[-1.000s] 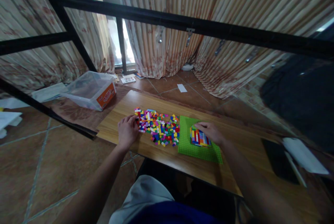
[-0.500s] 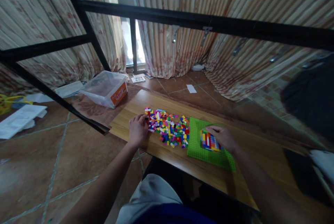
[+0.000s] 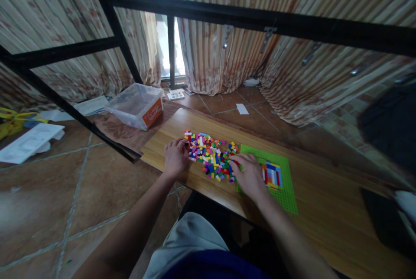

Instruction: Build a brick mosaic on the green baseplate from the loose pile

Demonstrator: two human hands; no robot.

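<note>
Loose toy building bricks (image 3: 211, 154) in many colours lie in a pile on the wooden table. At the pile's left edge is my left hand (image 3: 176, 157), its fingers curled in beside a dark bit too small to name. My right hand (image 3: 249, 176) reaches over the left part of a green baseplate (image 3: 287, 183). Its bent fingertips come together at the pile's right edge, with red and green showing near them; what they grip is unclear. Behind that hand, a flat panel of striped coloured bricks (image 3: 272, 175) sits on the baseplate, partly covered.
The wooden table (image 3: 312, 209) carries a dark flat object (image 3: 385, 218) at the right. On the floor at left stand a clear plastic bin (image 3: 130, 105) and white foam-like trays (image 3: 30, 142). A black metal frame (image 3: 195, 10) crosses ahead, before striped curtains (image 3: 221, 58).
My right hand has moved left from the brick panel to the pile's right edge, uncovering more of the panel. My left hand stays at the pile's left edge. The view has shifted slightly.
</note>
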